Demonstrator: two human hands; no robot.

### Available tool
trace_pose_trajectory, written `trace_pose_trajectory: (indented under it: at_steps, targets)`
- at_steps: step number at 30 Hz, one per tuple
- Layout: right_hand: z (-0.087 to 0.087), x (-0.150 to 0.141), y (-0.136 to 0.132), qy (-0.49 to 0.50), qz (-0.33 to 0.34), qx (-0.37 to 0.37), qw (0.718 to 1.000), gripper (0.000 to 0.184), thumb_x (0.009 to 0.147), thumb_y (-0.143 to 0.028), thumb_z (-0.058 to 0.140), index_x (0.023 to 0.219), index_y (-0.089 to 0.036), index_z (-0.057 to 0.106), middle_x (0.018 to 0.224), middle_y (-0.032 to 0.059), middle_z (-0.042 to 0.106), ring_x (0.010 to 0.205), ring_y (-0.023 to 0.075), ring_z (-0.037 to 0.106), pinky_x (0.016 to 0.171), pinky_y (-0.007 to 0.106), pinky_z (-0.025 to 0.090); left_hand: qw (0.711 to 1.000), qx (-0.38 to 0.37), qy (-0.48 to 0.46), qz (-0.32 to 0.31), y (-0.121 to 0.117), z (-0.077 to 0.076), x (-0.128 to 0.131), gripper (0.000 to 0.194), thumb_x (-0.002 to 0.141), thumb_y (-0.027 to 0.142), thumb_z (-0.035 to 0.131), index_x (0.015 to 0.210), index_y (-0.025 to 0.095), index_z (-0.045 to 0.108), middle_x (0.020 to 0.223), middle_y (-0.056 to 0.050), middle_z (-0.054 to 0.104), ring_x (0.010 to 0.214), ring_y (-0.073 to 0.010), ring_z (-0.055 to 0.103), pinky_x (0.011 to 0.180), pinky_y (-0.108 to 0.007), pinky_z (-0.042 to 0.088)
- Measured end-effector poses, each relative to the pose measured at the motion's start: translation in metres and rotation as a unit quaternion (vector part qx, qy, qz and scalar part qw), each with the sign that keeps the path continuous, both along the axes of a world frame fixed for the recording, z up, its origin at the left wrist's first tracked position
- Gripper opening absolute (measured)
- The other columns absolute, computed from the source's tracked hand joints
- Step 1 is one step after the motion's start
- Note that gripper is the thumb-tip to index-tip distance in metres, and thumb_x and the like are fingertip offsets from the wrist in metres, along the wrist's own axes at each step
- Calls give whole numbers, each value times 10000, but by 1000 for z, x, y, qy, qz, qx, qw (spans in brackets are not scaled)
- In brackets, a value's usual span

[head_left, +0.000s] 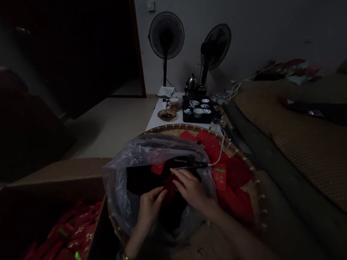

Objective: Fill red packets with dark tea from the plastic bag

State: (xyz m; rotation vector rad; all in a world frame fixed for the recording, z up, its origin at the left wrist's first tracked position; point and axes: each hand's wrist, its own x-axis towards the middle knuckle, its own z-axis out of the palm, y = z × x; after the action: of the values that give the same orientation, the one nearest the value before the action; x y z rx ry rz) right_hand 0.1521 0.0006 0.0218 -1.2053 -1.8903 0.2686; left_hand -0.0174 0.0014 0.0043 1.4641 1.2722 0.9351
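The right hand (192, 189) is curling around a black corded handheld tool (186, 165) inside a clear plastic bag (126, 187), while the left hand (151, 205) is pinching a red packet (169, 186) at center. A round woven tray (249, 188) is holding more red packets (234, 177) toward 3 o'clock, and a cardboard box (66, 171) is sitting toward 8 o'clock.

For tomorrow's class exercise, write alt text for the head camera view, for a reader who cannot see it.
Two bare hands work inside a clear plastic bag set on a round woven tray. The right hand holds a black corded tool, and the left hand is beside a red packet. More red packets lie on the tray and in a cardboard box alongside.
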Motion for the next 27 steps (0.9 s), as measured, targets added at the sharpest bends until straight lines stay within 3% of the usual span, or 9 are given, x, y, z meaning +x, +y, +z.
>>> trace_pose_trajectory:
  at_steps: [7,12,17,19,22,27]
  targets:
    - [-15,8,-8,-94,-36,119,988,486,882,-164,433,1361,-186,352,1229,81,531,1115,191,488,933,347,441,983,-117,-143,16,-13,9,22,382,603,436,676,786,102,713,643,-18,651,567,-118,543,524,-193,417]
    - [-27,14,-8,-97,-28,132,986,457,888,-155,420,1342,-184,384,1260,81,512,1132,183,489,944,341,433,977,-144,-154,19,-17,12,26,383,542,448,709,702,100,701,585,-5,621,528,-100,509,474,-176,374]
    - [-25,14,-11,-68,-34,128,989,355,873,-154,448,1218,-187,527,1183,89,554,1078,180,503,904,332,447,986,-118,-119,-2,-19,3,25,382,612,453,659,745,97,700,619,-19,651,538,-123,554,478,-190,406]
    - [-21,14,-14,-51,-67,123,989,235,856,-183,489,1044,-190,629,1041,97,587,981,185,520,814,324,471,994,-73,-77,-4,-19,-2,22,364,673,433,615,807,106,704,684,-36,681,581,-148,596,513,-213,448]
    - [-13,13,-19,-50,-90,93,990,140,832,-210,528,824,-173,663,802,84,556,792,172,504,693,310,462,998,55,32,4,-18,-8,14,278,751,343,562,905,157,699,833,-45,704,712,-177,648,634,-252,503]
    - [-2,11,-28,28,0,24,999,100,787,-145,539,796,-171,635,782,54,602,816,162,509,724,295,449,937,306,163,38,-14,-12,2,153,791,204,531,847,172,670,797,-43,696,709,-154,653,660,-254,522]
